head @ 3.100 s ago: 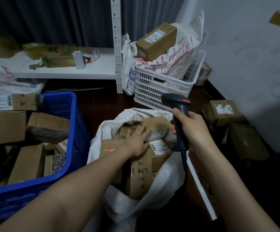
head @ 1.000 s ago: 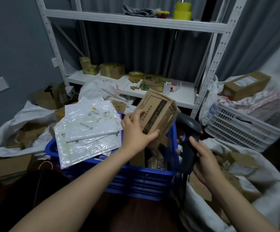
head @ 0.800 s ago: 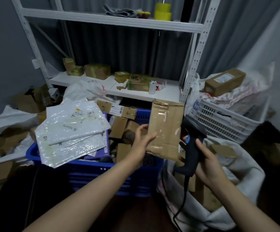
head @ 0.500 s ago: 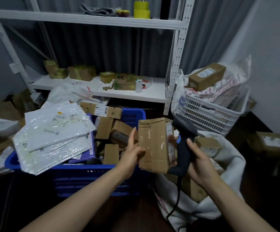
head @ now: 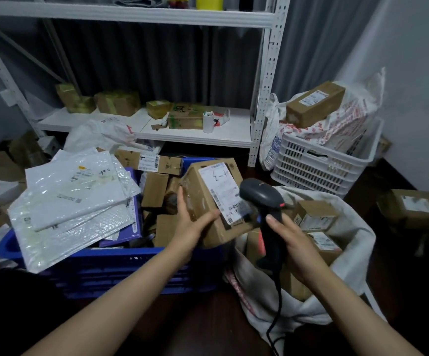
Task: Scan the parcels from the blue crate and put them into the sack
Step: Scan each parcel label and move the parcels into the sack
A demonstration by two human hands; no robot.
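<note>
Left hand (head: 191,224) grips the box (head: 203,199) at its near-left corner, thumb on the top face and fingers (head: 180,201) up the left side. Box is tilted, held above the right end of the blue crate (head: 105,256), just beside the sack (head: 352,227). Change vs 0.5 s ago: box turned. Then a bare taped face showed; now the white label (head: 221,188) faces up. Right hand (head: 295,245) has its fingers wrapped round the scanner (head: 262,199) handle. Scanner head now overlaps the label's lower right edge; before it sat beside the box. Sack holds several boxes. Mailers (head: 74,201) lie over the crate's left side.
</note>
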